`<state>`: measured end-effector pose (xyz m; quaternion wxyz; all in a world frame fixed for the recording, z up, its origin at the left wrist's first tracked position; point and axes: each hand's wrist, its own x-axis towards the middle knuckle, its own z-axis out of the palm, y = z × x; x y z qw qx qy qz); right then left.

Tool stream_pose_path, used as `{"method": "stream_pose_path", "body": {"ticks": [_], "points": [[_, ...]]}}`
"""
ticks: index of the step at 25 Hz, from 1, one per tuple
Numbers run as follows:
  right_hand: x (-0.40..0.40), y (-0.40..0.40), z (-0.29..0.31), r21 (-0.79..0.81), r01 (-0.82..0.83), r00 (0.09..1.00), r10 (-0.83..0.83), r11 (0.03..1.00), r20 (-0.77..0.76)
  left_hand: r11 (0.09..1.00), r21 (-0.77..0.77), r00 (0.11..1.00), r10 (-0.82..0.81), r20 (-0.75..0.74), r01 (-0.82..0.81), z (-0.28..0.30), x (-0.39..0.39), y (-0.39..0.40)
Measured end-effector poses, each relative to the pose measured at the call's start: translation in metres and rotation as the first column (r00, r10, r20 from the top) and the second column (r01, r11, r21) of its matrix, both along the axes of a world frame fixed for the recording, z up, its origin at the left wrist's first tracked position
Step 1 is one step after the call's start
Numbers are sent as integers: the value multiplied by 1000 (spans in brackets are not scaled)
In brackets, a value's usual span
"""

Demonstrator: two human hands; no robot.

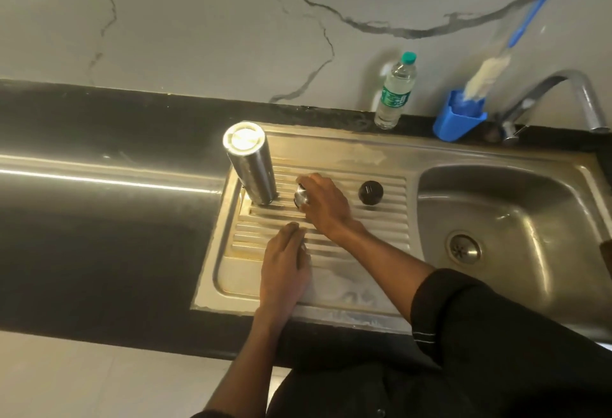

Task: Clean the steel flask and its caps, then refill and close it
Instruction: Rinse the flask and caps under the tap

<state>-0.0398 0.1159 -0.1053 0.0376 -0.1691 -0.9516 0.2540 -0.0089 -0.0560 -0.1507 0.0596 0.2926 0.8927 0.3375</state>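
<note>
Carefully, my right hand (326, 207) grips the steel cap (302, 199) beside the upright flask (252, 166) on the drainboard (381, 225), my left hand (284, 265) resting flat, fingers relaxed; I should lift it straight up.

Right hand (326, 204): reaches forward and to the left across the body, palm down, fingers (303, 182) curled around a small steel cap (301, 199). Forearm bare, dark sleeve pushed up to the elbow. Left hand (284, 268): palm down, fingers straight and together, pointing forward. Forearm bare.
</note>
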Motion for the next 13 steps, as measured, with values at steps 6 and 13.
{"method": "stream_pose_path", "body": {"ticks": [6, 13], "points": [[34, 34, 17, 251, 238, 971, -233, 938, -50, 1000, 0, 1000, -6, -17, 6, -5, -3, 0], [81, 75, -1, -201, 414, 909, -414, 888, 44, 999, 45, 999, -16, 47, 14, 3, 4, -5]]}}
